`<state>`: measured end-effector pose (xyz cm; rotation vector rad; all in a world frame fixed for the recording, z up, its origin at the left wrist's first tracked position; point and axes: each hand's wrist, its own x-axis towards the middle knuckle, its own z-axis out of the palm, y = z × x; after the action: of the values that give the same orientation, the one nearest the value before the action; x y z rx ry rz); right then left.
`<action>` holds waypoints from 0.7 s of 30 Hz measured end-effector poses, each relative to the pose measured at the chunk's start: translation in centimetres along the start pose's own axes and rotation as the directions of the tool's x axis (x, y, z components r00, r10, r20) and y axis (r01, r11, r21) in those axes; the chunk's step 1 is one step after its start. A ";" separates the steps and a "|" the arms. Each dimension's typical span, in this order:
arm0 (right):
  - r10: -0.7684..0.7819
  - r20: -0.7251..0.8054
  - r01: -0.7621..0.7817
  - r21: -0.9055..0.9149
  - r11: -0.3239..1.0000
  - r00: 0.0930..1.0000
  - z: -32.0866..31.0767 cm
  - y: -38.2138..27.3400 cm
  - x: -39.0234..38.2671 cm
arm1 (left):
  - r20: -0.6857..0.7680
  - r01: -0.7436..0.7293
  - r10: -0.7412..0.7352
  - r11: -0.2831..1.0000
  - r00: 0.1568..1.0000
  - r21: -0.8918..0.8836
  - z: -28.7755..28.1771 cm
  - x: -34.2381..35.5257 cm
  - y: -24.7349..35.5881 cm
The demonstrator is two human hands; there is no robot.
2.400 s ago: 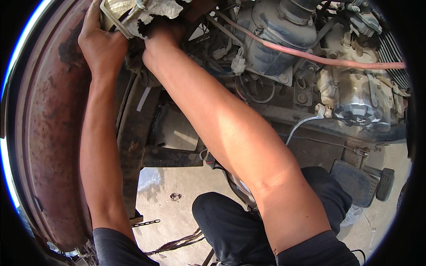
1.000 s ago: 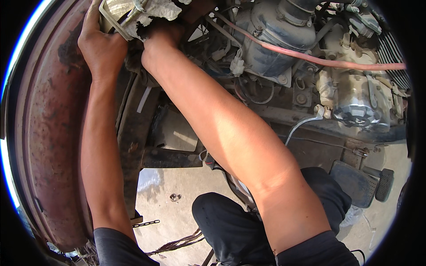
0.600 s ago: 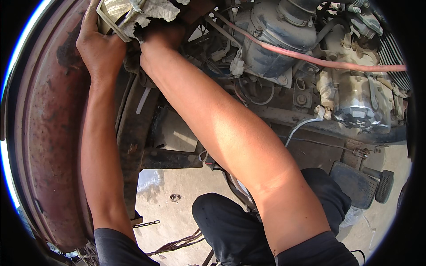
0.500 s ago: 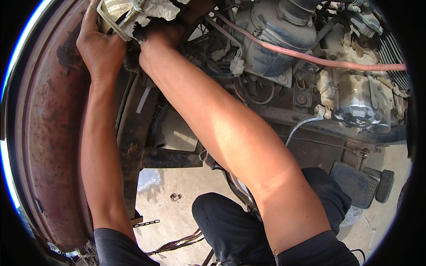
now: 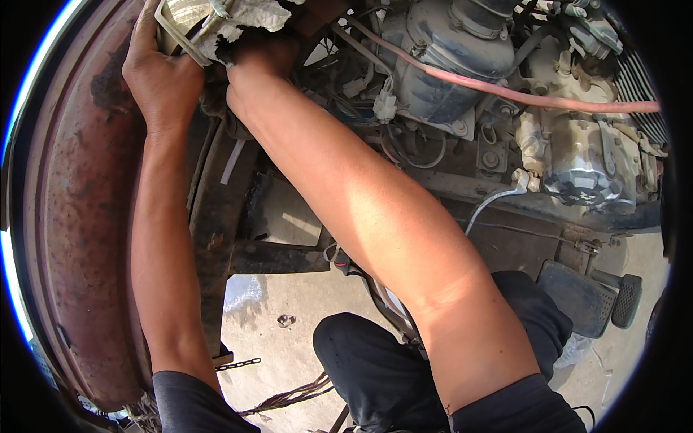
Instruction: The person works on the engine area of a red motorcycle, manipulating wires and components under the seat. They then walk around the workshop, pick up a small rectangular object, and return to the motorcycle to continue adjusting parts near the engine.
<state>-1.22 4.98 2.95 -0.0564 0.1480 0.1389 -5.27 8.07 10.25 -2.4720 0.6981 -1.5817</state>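
At the top left a pale, ragged-edged assembly [image 5: 252,14] with a bent metal bracket sits beside a rusty reddish curved body panel [image 5: 79,238]. My left hand [image 5: 160,83] is closed on the left edge of that assembly, its fingertips partly out of sight. My right hand [image 5: 266,54] reaches into a dark gap just under the torn material, right of my left hand; its fingers are lost in shadow, so what they touch cannot be made out. My right forearm crosses diagonally in front of wiring and frame parts.
A dusty cylindrical housing [image 5: 444,79], pink hose [image 5: 534,105], metal engine unit [image 5: 585,184] and frame rail [image 5: 469,189] fill the right. Below are pedals [image 5: 577,296], a chain [image 5: 238,363], braided cables [image 5: 289,395], concrete floor [image 5: 267,325] and my dark-trousered knees [image 5: 354,361].
Both my hands and the pale assembly have shifted slightly leftward over the last couple of seconds. My arms otherwise keep the same pose.
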 end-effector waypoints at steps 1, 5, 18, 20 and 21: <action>0.007 -0.014 -0.007 0.020 1.000 1.000 0.1 -0.3 -0.2 | -0.001 -0.002 0.002 1.000 1.000 -0.001 0.1 0.2 0.0; 0.044 -0.087 -0.033 0.133 0.991 0.995 0.6 0.3 0.4 | -0.002 -0.006 0.006 1.000 1.000 0.008 0.2 0.2 -0.2; -0.063 0.002 0.063 -0.003 0.998 0.998 -0.3 1.0 1.2 | -0.007 -0.001 0.002 0.999 1.000 0.034 0.0 -0.1 -0.3; -0.036 -0.044 0.037 0.021 0.999 0.998 -0.1 1.2 1.6 | -0.011 -0.001 0.002 0.999 1.000 0.040 0.1 0.0 -0.2; 0.005 -0.089 -0.003 0.025 1.000 0.996 0.2 1.2 2.1 | -0.013 -0.001 0.001 0.999 1.000 0.043 0.1 0.1 -0.1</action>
<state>0.74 6.47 2.78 -0.0379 0.2388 0.1384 -5.09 8.13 10.37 -2.4334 0.6605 -1.5960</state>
